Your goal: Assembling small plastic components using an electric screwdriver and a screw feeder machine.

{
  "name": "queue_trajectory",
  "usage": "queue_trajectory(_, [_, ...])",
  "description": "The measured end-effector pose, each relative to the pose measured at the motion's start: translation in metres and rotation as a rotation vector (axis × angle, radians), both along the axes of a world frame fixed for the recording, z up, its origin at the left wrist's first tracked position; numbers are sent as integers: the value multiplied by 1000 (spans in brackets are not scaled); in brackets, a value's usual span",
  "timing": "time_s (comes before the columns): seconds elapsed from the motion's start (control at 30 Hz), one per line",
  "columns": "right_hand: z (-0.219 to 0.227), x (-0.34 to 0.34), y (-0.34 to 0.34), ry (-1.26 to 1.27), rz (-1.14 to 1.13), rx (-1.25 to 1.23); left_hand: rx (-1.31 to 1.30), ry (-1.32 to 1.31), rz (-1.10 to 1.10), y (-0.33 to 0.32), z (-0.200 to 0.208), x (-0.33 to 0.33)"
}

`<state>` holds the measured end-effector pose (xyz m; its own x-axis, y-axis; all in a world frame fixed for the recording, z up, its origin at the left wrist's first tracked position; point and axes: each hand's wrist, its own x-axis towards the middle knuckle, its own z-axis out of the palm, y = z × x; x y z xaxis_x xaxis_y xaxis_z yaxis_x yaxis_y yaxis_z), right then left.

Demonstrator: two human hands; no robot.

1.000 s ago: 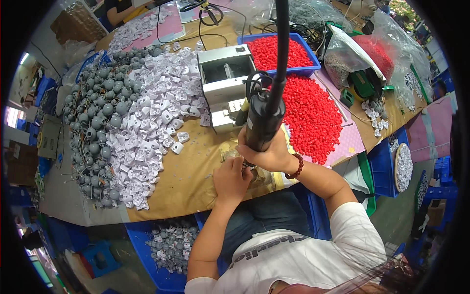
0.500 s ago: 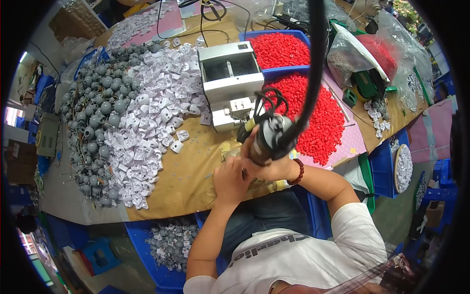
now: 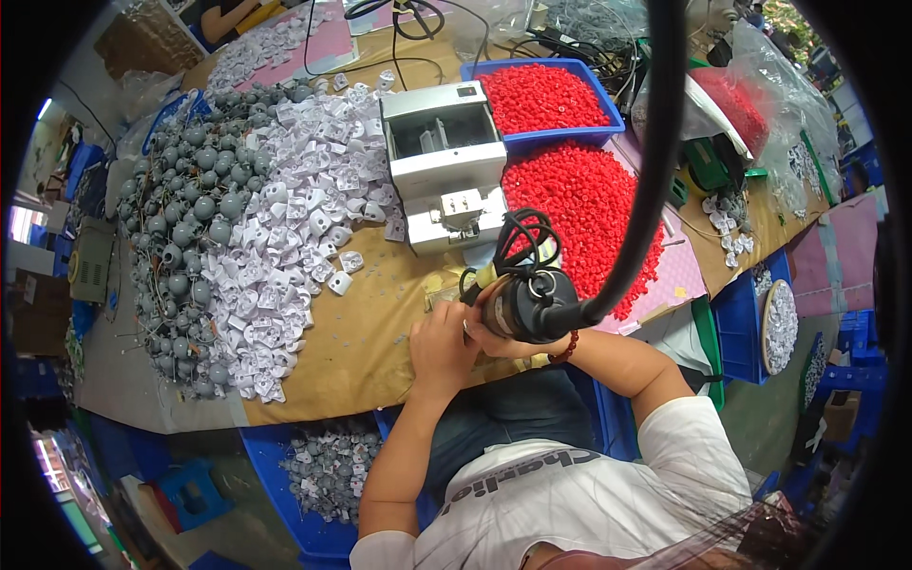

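Note:
My right hand (image 3: 508, 344), with a beaded bracelet at its wrist, is closed round a dark electric screwdriver (image 3: 521, 310). The tool is seen from its upper end, where a metal ring and a thick black cable (image 3: 655, 180) are attached. Beside it, my left hand (image 3: 442, 344) is closed, its fingers meeting the right hand's. Whatever lies between the fingers is hidden, and so is the screwdriver's tip. Just beyond both hands stands a silver screw feeder (image 3: 448, 161) with an open top compartment.
White plastic housings (image 3: 275, 275) and grey round parts with wires (image 3: 190, 209) are heaped at left. Red parts (image 3: 579, 204) lie right of the feeder, more in a blue tray (image 3: 560, 141). A blue bin (image 3: 275, 475) sits below the table edge. Another person's arm (image 3: 223, 21) shows far left.
The screwdriver's upper end has tipped toward me, and its cable has swung right. My hands stay close together at nearly the same place. Another person's arm has come into view at the far left.

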<state>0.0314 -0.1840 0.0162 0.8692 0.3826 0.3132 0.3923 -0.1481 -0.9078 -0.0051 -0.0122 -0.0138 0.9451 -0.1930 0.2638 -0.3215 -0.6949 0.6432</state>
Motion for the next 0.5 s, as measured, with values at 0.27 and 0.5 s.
queue_trajectory(0.27, [15,2,7,164,24,178,95,20,0,0,-17,-2])
queue_trajectory(0.5, [41,12,9,-17,-39,254,152,23,71,-5,-5,-9])
